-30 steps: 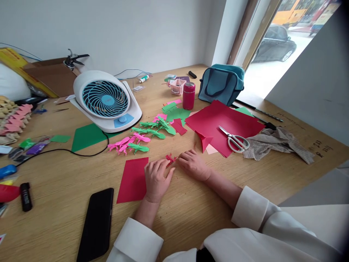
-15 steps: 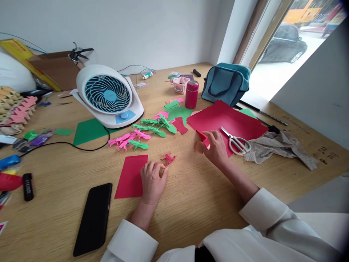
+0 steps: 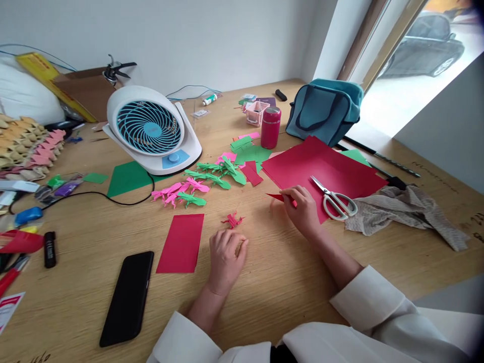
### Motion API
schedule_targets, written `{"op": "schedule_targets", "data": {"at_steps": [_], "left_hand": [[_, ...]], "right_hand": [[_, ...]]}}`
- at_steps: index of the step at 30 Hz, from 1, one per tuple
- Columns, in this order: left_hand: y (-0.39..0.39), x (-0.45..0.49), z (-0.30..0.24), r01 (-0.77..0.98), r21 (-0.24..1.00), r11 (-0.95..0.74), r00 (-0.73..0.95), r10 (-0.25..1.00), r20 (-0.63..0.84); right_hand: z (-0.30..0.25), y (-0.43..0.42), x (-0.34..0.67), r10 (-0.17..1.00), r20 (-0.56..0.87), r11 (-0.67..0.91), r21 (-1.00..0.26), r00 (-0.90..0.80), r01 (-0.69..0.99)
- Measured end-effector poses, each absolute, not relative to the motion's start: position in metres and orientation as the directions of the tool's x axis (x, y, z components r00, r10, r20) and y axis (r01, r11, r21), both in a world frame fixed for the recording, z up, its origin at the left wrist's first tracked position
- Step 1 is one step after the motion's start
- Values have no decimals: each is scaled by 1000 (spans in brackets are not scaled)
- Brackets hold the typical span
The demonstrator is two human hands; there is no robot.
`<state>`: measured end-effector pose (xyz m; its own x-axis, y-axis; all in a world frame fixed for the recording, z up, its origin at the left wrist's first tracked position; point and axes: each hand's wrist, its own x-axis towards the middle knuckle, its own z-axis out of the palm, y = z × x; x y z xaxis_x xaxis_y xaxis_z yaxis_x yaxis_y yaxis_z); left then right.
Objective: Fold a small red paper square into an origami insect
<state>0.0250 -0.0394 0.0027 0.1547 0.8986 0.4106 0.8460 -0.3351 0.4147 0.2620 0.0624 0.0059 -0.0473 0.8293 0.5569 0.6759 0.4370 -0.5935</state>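
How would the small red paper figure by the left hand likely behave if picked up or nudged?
The small red paper figure looks like folded paper, so it is probably light and easily slid. Its spindly projecting strips would likely bend or tear if pinched.

Two hands, one red figure

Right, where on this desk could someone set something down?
Bare wood shows between the left hand and right hand, and between the black phone and black cylinder. It is crowded beyond the hands, with pink and green cutouts near the fan, and to the right, with red sheets, scissors and grey cloth.
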Motion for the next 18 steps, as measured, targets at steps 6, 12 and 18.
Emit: {"op": "schedule_targets", "data": {"at_steps": [6, 12, 18], "left_hand": [[-45, 59, 3, 475, 863, -171, -68, 971, 230], [-47, 61, 1, 88, 996, 2, -26, 1000, 0], [-47, 56, 6, 10, 994, 108, -17, 994, -108]], "right_hand": [[13, 22, 223, 952, 288, 300, -946, -107, 124], [7, -1, 208, 945, 123, 135, -991, -302, 19], [13, -6, 209, 882, 252, 329, -934, -399, 137]]}}
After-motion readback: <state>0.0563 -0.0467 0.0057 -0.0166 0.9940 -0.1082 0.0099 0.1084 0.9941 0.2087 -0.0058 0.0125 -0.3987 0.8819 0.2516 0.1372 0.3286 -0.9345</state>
